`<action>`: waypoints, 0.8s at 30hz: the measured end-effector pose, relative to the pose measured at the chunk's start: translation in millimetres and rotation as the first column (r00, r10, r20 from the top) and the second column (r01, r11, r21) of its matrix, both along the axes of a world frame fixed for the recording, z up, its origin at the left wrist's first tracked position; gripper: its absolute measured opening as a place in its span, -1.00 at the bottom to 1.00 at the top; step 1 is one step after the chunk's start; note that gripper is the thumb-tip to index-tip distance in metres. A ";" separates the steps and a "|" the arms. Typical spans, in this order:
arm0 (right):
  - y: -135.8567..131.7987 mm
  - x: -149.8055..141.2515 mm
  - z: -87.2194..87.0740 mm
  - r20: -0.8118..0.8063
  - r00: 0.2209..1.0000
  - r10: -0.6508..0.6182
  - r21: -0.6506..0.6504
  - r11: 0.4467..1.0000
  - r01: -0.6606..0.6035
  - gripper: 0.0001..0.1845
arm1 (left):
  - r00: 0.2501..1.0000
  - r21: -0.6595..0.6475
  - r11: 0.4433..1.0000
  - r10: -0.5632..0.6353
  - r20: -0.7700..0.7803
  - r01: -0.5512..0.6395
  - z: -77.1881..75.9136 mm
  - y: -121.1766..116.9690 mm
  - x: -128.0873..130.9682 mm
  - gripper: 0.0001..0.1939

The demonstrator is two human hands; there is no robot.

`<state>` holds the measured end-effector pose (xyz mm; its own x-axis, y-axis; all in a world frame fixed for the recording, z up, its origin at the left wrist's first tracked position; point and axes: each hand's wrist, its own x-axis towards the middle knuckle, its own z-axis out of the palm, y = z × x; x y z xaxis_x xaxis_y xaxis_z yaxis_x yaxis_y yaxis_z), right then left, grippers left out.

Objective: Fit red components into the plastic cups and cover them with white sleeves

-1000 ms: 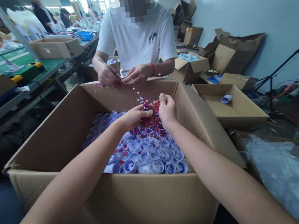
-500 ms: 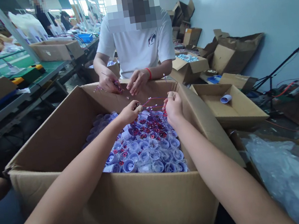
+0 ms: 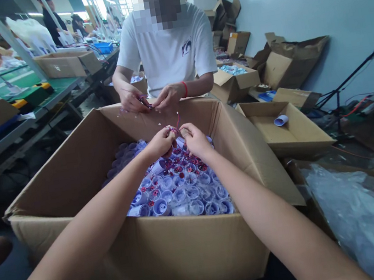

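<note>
A table (image 3: 64, 84) is standing well to the left of and beyond the left hand (image 3: 162, 144), and it is carrying a carton (image 3: 67, 64). Another person's arm (image 3: 0, 253) is showing at the left edge, well to the left of and nearer than the left hand. A large box (image 3: 175, 253) is standing open below both hands, with its front wall on the near side of them. Cups (image 3: 161, 207) are filling the box beneath the hands, and red discs (image 3: 203, 167) are lying among the cups just below the right hand (image 3: 197, 142).

Beyond the left hand, a co-worker (image 3: 164, 55) is facing the box. The co-worker's right hand (image 3: 130, 100) is holding a dark bundle (image 3: 144, 101) near the far rim; the co-worker's left hand (image 3: 169, 96) is meeting it, with a red band (image 3: 185, 89) circling the wrist.

The left hand is closing its fingers on wires (image 3: 179, 121), which are rising from between the two hands, above the cups. The right hand is curling its fingers just beside the left hand, its fingertips at the wires; whether it is gripping them cannot be told.

To the right of and beyond the right hand, a side box (image 3: 294, 139) is holding a single cup (image 3: 281, 120) on its side. Farther right and nearer, plastic sheeting (image 3: 360, 213) is lying in a heap. A stand (image 3: 354, 70) is rising at the far right, well apart from the right hand.
</note>
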<state>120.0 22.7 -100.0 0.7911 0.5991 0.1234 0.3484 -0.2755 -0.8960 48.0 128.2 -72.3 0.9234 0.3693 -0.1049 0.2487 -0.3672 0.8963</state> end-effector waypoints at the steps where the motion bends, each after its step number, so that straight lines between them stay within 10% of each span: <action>1: -0.4 -1.6 -0.4 -0.002 1.000 -0.011 -0.068 0.998 0.011 -0.71 | 0.998 0.032 0.999 -0.018 -0.060 0.020 -1.4 -0.2 -1.1 -0.82; 6: -1.9 3.6 -4.2 -0.051 0.990 -0.134 -0.383 0.918 0.104 -0.64 | 0.899 0.226 0.954 -0.083 -0.430 0.196 -9.0 5.1 -2.7 -0.87; 24: -3.3 2.2 4.2 0.010 1.000 0.027 -0.119 0.993 -0.026 -0.77 | 0.983 0.291 0.950 -0.060 -0.174 0.109 1.1 6.3 0.9 -0.69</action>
